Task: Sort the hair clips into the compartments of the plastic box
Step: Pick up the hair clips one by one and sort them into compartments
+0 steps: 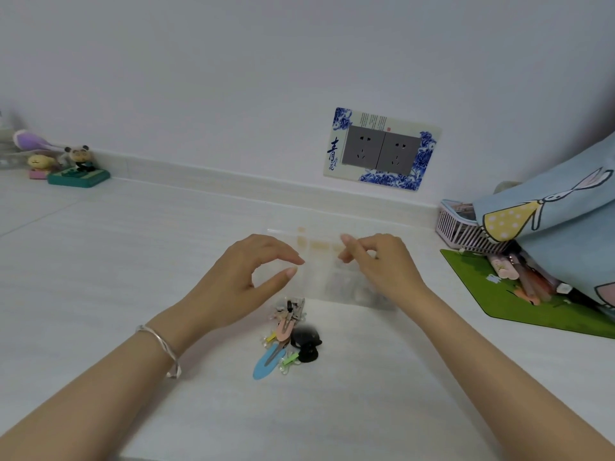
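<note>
A white table (100, 261) fills the lower view. At its right edge slumps a pale blue cloth bag (565, 201) printed with a rabbit. Its mouth is out of sight, so its contents cannot be told. Under it lies one green mat (482, 287) with a few pens or tubes (512, 271) on it, too overlapped to count.

One clear plastic box (319, 281) sits in the middle of the table between the two hands. It is blurred; something greyish shows in its near right part, but the compartments and what they hold cannot be made out.

The left hand (246, 281), a silver bracelet (166, 347) on its wrist, curves thumb and fingers toward each other at the box's left edge. The right hand (379, 264) curls its fingers over the box's far right side. Whether either hand actually grips the box cannot be told.

One pink slatted basket (456, 227) stands by the wall beside the bag, holding things half hidden. On the wall, one blue-and-white plate (339, 151) frames two grey sockets (364, 149).

The hair clips (289, 337) lie in one heap on the table just in front of the box, none in it: one blue flat clip (266, 364), one pink (285, 327), black ones (306, 341) and small green, yellow and clear ones, too tangled to count.

Far left stand small figurines (80, 161).
</note>
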